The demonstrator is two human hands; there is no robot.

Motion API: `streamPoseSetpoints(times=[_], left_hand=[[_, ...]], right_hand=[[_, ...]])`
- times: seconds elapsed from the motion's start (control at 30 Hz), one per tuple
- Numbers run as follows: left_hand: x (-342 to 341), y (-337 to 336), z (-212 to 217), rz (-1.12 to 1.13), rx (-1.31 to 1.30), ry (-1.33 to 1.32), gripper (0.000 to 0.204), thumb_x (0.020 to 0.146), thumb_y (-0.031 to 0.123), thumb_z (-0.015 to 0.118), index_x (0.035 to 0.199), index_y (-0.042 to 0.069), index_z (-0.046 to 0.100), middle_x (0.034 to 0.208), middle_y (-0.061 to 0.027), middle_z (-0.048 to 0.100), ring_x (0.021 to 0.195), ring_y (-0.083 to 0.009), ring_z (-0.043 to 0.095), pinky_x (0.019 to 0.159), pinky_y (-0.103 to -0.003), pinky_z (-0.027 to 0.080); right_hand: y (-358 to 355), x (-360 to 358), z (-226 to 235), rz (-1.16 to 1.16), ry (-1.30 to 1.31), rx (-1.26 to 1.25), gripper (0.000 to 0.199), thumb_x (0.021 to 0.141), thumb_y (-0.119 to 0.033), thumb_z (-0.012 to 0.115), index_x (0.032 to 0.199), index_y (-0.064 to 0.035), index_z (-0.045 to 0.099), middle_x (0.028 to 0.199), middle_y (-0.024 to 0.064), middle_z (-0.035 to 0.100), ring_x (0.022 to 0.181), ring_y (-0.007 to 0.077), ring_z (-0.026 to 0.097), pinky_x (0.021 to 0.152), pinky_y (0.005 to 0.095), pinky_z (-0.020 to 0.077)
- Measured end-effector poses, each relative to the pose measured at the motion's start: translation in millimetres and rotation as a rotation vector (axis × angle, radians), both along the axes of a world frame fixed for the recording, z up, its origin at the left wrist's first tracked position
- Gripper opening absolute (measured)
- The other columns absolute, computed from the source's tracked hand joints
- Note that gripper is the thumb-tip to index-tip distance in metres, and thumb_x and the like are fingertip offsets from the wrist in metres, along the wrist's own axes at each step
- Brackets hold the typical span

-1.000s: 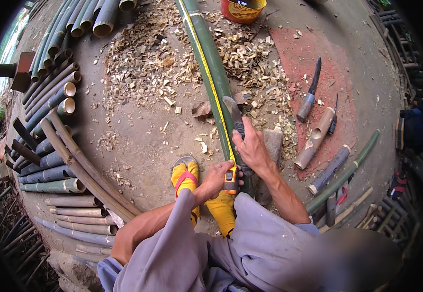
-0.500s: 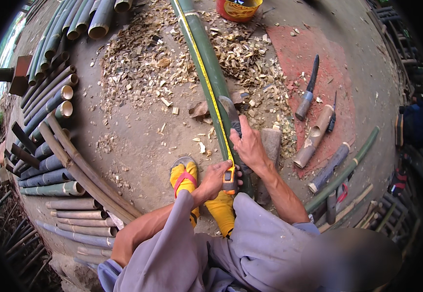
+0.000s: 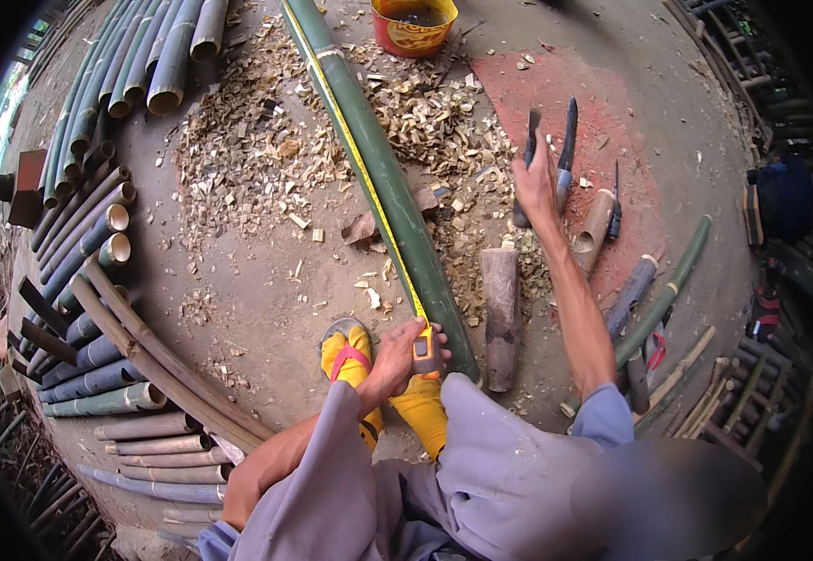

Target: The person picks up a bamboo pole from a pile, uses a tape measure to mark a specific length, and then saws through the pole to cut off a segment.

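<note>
My left hand (image 3: 395, 358) is closed around a yellow and dark tape measure (image 3: 427, 352) at the near end of a thick green bamboo pole (image 3: 392, 173). The yellow tape blade (image 3: 360, 175) is pulled out along the pole toward the far side. To the right of the pole, my reaching right hand (image 3: 538, 185) grips a dark knife (image 3: 532, 134), low over wood chips at the edge of a red patch of ground. Beside that hand lies a second long-bladed knife (image 3: 568, 136), its handle partly behind my fingers.
A short wooden block (image 3: 500, 318) lies right of the pole. Farther right are a notched bamboo piece (image 3: 594, 224) and a thin green pole (image 3: 673, 290). Chips (image 3: 257, 159) cover the ground under the pole. A red-yellow bucket (image 3: 413, 28) stands far off; bamboo lengths (image 3: 98, 355) line the left.
My right hand has moved away from the pole, forward and right, carrying the knife to beside the other knife. My left hand stays on the tape measure. The view has shifted slightly.
</note>
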State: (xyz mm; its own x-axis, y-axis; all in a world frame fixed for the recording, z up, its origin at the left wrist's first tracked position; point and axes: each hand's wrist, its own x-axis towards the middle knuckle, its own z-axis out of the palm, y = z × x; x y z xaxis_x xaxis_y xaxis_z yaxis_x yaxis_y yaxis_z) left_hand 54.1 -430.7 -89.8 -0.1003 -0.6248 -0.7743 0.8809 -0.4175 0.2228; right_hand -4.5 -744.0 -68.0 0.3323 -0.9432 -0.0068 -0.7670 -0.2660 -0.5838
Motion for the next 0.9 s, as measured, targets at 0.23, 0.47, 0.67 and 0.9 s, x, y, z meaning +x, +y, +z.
streamPoseSetpoints(times=[0.23,0.47,0.67,0.9], left_hand=[[4,9,3,-0.022,0.023,-0.006,0.032,0.097,0.029,0.045,0.104,-0.002,0.054,0.090,-0.0116,0.063,0.072,-0.0241,0.066,0.063,-0.035,0.057],[4,10,2,0.026,0.052,0.000,0.033,0.097,0.031,0.045,0.102,0.000,0.056,0.088,-0.0111,0.064,0.069,-0.0208,0.066,0.056,-0.032,0.055],[2,8,9,0.025,-0.021,0.039,0.032,0.097,0.030,0.045,0.105,0.000,0.054,0.089,-0.0111,0.064,0.074,-0.0247,0.066,0.063,-0.036,0.057],[12,8,25,0.163,-0.098,0.040,0.034,0.097,0.031,0.045,0.105,-0.001,0.053,0.090,-0.0123,0.063,0.075,-0.0256,0.067,0.065,-0.038,0.058]], right_hand=[[-56,2,-80,0.029,0.201,-0.136,0.066,0.082,-0.016,0.058,0.140,-0.0043,0.029,0.118,0.0303,0.048,0.104,0.0432,0.051,0.090,0.0516,0.0409],[156,-52,10,0.326,-0.002,0.112,0.050,0.080,-0.007,0.060,0.125,0.0057,0.043,0.106,0.0190,0.053,0.083,0.0211,0.055,0.065,0.0335,0.0492],[283,-120,-4,0.134,0.023,0.233,0.059,0.070,-0.009,0.069,0.123,0.0009,0.046,0.095,0.0122,0.058,0.081,0.0209,0.057,0.070,0.0319,0.0496],[255,-90,13,0.126,-0.125,0.675,0.064,0.067,-0.017,0.075,0.121,0.0002,0.045,0.101,0.0152,0.061,0.094,0.0263,0.061,0.079,0.0369,0.0493]])
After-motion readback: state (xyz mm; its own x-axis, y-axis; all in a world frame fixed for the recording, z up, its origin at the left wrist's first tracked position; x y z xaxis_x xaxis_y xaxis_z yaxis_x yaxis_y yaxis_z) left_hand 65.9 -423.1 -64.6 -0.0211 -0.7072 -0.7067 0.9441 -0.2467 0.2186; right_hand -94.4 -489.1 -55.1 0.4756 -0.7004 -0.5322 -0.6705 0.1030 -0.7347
